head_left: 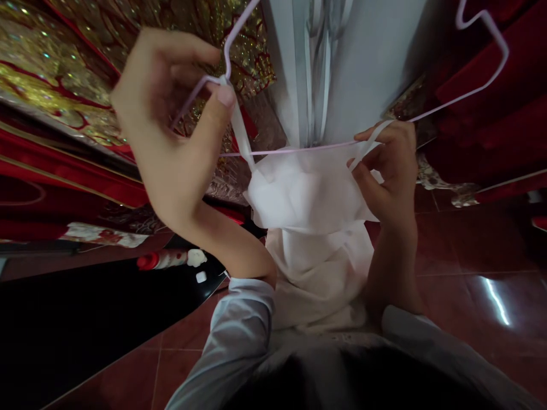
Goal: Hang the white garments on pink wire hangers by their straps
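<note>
A white strappy garment [299,193] hangs in front of me by two thin straps. The left strap [241,128] loops over a notch of the pale pink hanger [294,150]. At that notch, the thumb and fingers of my left hand [179,125] close on the hanger and strap. My right hand [391,165] pinches the right strap [371,142], which arches over its fingers beside the hanger's lower bar. The hanger's right shoulder, with its own notch, stands above and to the right of this hand. The garment's lower part falls toward my body.
Gold sequined cloth [85,74] and red garments hang at the left, more red fabric [482,114] at the right. Pale hanging material [363,57] is behind the hanger. A black tabletop [85,319] bears a red-capped bottle [162,259] and a small white case [201,277].
</note>
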Tool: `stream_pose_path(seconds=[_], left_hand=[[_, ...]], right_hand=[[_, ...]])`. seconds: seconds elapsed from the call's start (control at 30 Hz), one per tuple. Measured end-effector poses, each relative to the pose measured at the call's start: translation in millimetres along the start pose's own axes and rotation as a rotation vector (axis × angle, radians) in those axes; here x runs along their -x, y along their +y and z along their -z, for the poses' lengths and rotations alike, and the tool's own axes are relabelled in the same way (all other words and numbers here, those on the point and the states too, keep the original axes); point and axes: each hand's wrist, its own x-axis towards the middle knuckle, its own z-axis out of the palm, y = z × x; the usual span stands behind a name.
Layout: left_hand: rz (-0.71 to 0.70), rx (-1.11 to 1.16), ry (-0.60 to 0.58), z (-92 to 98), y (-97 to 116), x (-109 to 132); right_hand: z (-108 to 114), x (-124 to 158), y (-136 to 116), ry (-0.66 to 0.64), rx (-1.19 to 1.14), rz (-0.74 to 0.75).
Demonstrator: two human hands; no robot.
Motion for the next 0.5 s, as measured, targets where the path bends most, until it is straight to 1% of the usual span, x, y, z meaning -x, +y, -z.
stream_pose_path(seconds=[0.03,0.07,0.1,0.13,0.17,0.2,0.23,0.27,0.3,0.37,0.43,0.5], left_hand=[[-0.020,0.040,-0.004,-2.6,-4,0],[-0.096,0.054,-0.051,-4.8,-10,1],[-0.199,0.061,-0.111,-6.6,-18,1],[-0.298,0.082,-0.144,-7.9,-27,1],[-0.360,0.120,-0.127,-8.8,-38,2],[-0.377,0.171,-0.074,-9.6,-49,4],[-0.351,0.234,-0.003,-10.5,-60,6],[-0.296,0.286,0.044,-12.0,-70,10],[-0.242,0.326,0.065,-14.1,-78,15],[-0.176,0.345,0.028,-20.2,-89,27],[-0.173,0.307,-0.051,-27.4,-93,40],[-0.193,0.265,-0.103,-33.6,-94,49]], right_hand=[[0,0,-1,0.005,0.007,-0.015],[1,0,-1,0.013,0.013,-0.028],[1,0,-2,0.023,0.018,-0.037],[1,0,-2,0.030,0.022,-0.039],[1,0,-2,0.030,0.025,-0.035],[1,0,-2,0.023,0.025,-0.027],[0,0,-1,0.015,0.022,-0.019],[0,1,-1,0.005,0.017,-0.011],[-1,1,-1,0.000,0.010,-0.001],[-4,2,-2,0.005,0.003,0.017],[-7,3,-3,0.021,0.006,0.027],[-7,3,-1,0.021,0.003,0.048]])
